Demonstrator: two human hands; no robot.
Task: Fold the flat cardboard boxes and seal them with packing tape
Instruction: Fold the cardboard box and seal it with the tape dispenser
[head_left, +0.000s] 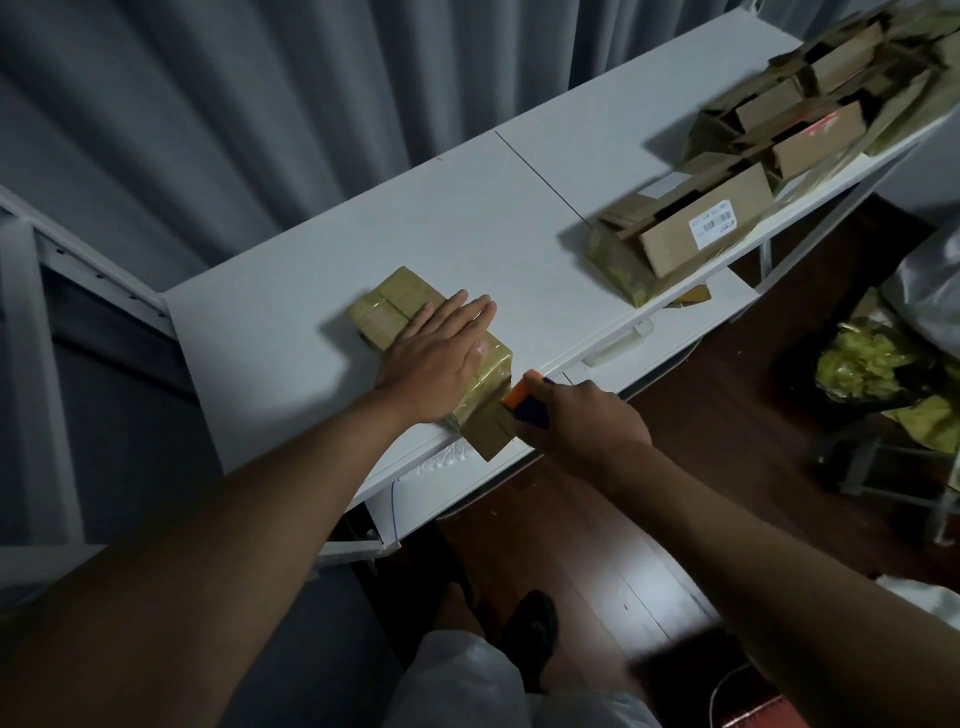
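Head view, taped box (395, 306) lengthwise away, left hand (436, 358) flat

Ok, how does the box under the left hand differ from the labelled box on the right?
The taped box is closed, wrapped in tape and lies flat under the left hand. The labelled box looks open, bears a white label and leans on a pile, untouched. Both are brown cardboard on the white table.

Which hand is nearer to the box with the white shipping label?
Right. The right hand grips the tape dispenser at the table's front edge, on the side toward the labelled box. The left hand lies flat on the taped box, farther away.
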